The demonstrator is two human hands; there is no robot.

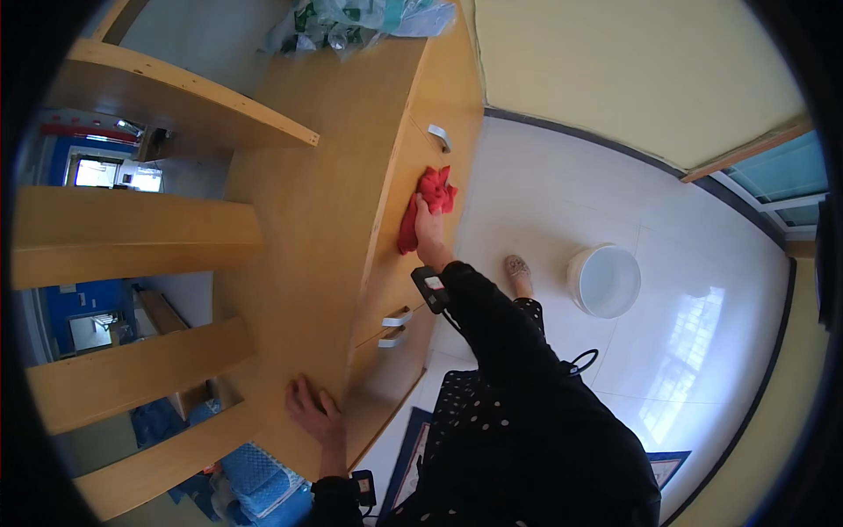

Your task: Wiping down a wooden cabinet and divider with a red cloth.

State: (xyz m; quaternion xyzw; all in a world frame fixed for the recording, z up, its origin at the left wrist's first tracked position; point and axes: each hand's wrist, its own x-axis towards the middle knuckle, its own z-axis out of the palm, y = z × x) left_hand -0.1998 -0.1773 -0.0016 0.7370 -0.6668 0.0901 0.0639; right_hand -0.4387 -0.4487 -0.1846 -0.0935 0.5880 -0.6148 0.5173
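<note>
My right hand (431, 230) holds a bunched red cloth (436, 190) against the front of a wooden cabinet (388, 263). Part of the cloth hangs down beside the wrist. The cloth is between a silver handle (440, 138) and a pair of handles (396, 318) on the same front. My left hand (315, 412) rests on the wooden top (296, 263) near its edge, fingers spread, with nothing in it. Both wrists carry small black devices strapped over dark sleeves.
Wooden uprights (138, 237) and a shelf board (197, 92) rise from the top. Plastic bags (369, 23) lie at its far end. On the tiled floor stands a white bucket (604, 281), close to my foot (517, 266). Blue quilted bags (263, 481) are behind the uprights.
</note>
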